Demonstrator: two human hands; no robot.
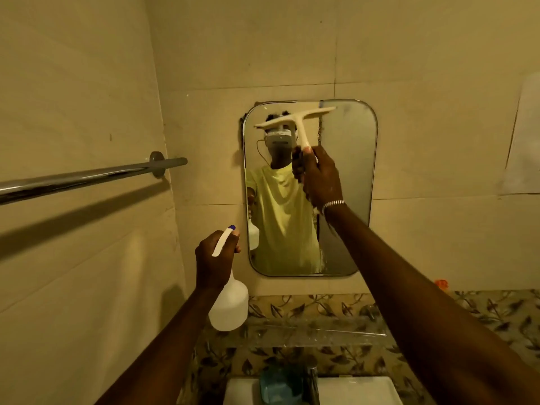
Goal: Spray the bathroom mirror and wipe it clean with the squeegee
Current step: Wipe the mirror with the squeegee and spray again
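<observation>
While misted, rounded mirror meets T-shaped plastic squeegee.

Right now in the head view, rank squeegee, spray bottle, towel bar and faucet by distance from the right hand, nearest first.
From the right hand:
1. Squeegee, gripped in it, on the mirror.
2. Spray bottle, lower left, in the left hand.
3. Faucet, below at the sink.
4. Towel bar, far left wall.
</observation>
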